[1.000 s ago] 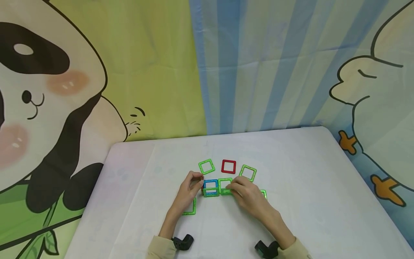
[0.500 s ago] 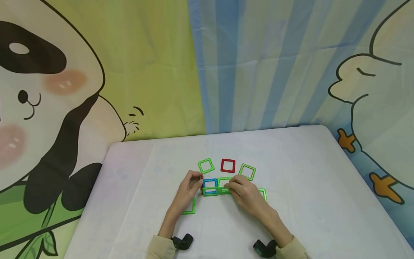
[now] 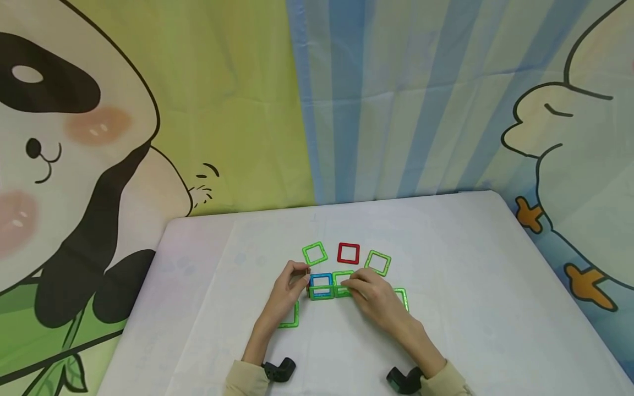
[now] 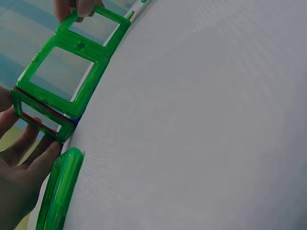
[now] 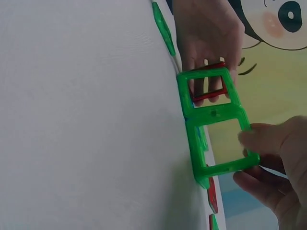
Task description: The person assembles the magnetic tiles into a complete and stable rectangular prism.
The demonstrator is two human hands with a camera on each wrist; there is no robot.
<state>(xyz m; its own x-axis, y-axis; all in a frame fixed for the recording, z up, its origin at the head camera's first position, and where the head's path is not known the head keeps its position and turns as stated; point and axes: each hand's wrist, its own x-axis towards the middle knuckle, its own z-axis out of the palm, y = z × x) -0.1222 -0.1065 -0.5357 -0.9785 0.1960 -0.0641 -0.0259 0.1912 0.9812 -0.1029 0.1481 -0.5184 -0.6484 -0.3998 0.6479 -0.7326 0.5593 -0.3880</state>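
Right wrist view shows us two joined green frames [image 5: 214, 113] standing between the hands on the white table [image 5: 96, 120], the right hand [image 5: 288, 160] pinching the outer one between thumb and fingers while the left hand [image 5: 207, 36] grips a red frame [image 5: 224, 84] at the opposite end. We judge that uneven pulling or twisting could open the seam, since only slim edges meet there. We see glossy, translucent, plastic-looking squares, round-cornered and open-centred, against a smooth, matte tabletop.
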